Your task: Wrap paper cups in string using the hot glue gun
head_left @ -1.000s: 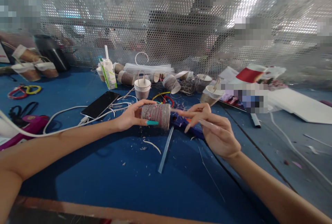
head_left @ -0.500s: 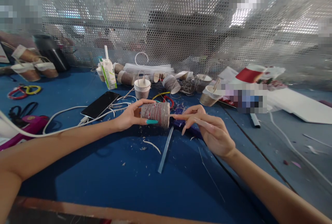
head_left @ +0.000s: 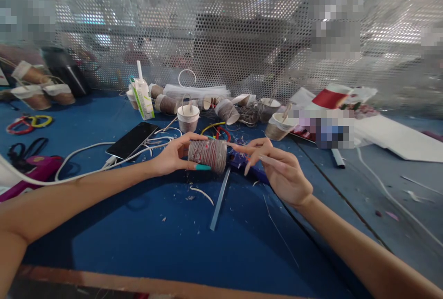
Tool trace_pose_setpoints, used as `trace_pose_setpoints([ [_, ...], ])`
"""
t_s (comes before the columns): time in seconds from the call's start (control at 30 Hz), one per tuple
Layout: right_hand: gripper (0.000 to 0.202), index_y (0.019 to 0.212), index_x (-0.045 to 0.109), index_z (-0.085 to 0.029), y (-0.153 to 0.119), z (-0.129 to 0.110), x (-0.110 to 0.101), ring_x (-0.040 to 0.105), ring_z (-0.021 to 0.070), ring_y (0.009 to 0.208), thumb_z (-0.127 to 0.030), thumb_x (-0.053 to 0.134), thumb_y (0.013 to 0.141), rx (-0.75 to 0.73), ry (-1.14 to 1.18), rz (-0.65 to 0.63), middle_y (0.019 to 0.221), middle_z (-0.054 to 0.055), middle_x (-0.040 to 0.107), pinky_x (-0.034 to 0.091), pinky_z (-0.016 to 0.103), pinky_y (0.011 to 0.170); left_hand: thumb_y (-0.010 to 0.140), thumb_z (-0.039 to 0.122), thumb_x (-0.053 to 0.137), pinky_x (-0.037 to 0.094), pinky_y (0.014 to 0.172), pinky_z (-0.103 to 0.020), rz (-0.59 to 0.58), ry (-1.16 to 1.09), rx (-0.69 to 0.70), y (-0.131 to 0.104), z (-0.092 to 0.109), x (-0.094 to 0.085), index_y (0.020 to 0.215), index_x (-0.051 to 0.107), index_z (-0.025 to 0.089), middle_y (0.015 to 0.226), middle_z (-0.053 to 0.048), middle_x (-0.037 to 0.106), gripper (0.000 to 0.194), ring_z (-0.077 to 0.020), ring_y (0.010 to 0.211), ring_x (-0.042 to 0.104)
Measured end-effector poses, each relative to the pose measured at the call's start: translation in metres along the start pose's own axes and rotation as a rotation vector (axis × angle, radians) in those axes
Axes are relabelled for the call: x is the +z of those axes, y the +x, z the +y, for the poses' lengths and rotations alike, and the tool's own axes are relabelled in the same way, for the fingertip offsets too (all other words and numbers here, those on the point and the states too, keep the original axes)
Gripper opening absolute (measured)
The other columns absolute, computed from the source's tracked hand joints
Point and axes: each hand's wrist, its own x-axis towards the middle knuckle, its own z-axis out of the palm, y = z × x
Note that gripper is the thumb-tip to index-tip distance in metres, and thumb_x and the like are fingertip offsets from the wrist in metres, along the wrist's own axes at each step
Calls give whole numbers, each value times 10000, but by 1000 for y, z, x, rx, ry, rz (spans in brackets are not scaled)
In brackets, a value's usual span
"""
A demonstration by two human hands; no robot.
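My left hand (head_left: 173, 155) is closed around a cup wrapped in grey and reddish twine (head_left: 207, 155). The cup is held on its side above the table, its end turned to the right. My right hand (head_left: 280, 167) is at that end, the index finger stretched to the cup's edge and the other fingers loosely apart; I see nothing held in it. Behind and below the right hand lies a blue glue gun (head_left: 258, 172), partly hidden. A clear glue stick (head_left: 219, 202) lies on the blue table just below the cup.
A phone (head_left: 132, 140) with white cables lies left of the cup. Behind stand a twine-wrapped white cup (head_left: 188, 117), a drink carton (head_left: 142, 100) and several more cups. Scissors (head_left: 20, 124) lie far left, white card (head_left: 398, 137) far right. Perforated metal mesh (head_left: 224, 36) rises behind the table.
The wrapped cup has turned slightly in my left hand. My right index finger has moved up a little along the cup's end edge. The view has shifted slightly.
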Motion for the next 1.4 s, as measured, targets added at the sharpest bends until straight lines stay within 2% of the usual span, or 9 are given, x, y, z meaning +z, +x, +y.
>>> trace_pose_setpoints([
  [0.13, 428, 560, 650, -263, -1, -1, 0, 504, 315, 1027, -453, 483, 905, 1, -96, -107, 827, 82, 758, 366, 541, 1006, 585, 206, 888, 536, 907, -388, -7, -12, -16, 0, 1, 0, 1139, 636, 261, 1192, -48, 617, 610, -212, 1027, 627],
  [0.3, 300, 692, 701, -262, -1, 0, 2, 500, 336, 1114, -422, 520, 870, 53, -3, -34, 849, 86, 740, 344, 566, 1028, 593, 163, 875, 535, 918, -380, 27, -22, 3, 1, 0, 0, 1145, 638, 264, 1186, -46, 634, 609, -195, 1006, 634],
  [0.5, 336, 644, 707, -260, -1, 2, 4, 525, 338, 1099, -430, 520, 865, 79, 63, -32, 686, 94, 672, 390, 545, 1011, 578, 214, 893, 534, 935, -412, -13, 30, -8, 1, 3, 0, 1134, 635, 257, 1213, -56, 594, 615, -226, 1068, 622],
  [0.63, 387, 625, 685, -242, -2, 4, 4, 531, 324, 1088, -438, 497, 899, 66, -24, -73, 815, 97, 728, 369, 537, 1022, 604, 227, 880, 514, 975, -443, -16, 58, -17, 1, 3, 0, 1153, 622, 251, 1224, -60, 586, 607, -227, 1084, 618],
  [0.83, 312, 786, 738, -244, -3, 3, 4, 554, 303, 1055, -455, 531, 886, -11, -69, 53, 991, 87, 734, 361, 517, 1010, 610, 206, 876, 506, 995, -439, 3, 69, 2, 2, 0, 0, 1153, 620, 258, 1230, -54, 581, 603, -229, 1114, 614],
  [1.03, 416, 651, 709, -244, -4, 4, 3, 530, 308, 1024, -459, 473, 917, -49, -92, -37, 810, 96, 749, 398, 495, 945, 637, 196, 857, 490, 1019, -461, -10, 114, 35, 1, 2, 0, 1179, 603, 258, 1250, -63, 567, 602, -243, 1155, 600],
  [1.17, 321, 820, 721, -242, -5, 10, 5, 601, 303, 1074, -450, 496, 917, -43, -117, 75, 922, 71, 730, 405, 495, 990, 630, 188, 860, 478, 1038, -460, -52, 153, 64, 1, 2, 1, 1179, 610, 253, 1232, -67, 583, 607, -258, 1199, 580],
  [1.23, 294, 812, 689, -239, -2, 14, 1, 645, 293, 1016, -449, 511, 915, -29, -138, 156, 937, 64, 725, 444, 488, 955, 632, 187, 856, 475, 1045, -459, -62, 180, 75, 1, 2, 2, 1183, 612, 250, 1232, -70, 588, 606, -260, 1210, 574],
  [1.4, 306, 823, 598, -226, 21, 26, -38, 662, 259, 876, -525, 563, 880, 68, -290, 256, 883, 84, 717, 522, 435, 817, 650, 225, 846, 497, 1022, -471, -44, 266, 68, 2, 3, 1, 1191, 606, 234, 1242, -85, 579, 592, -257, 1172, 590],
])
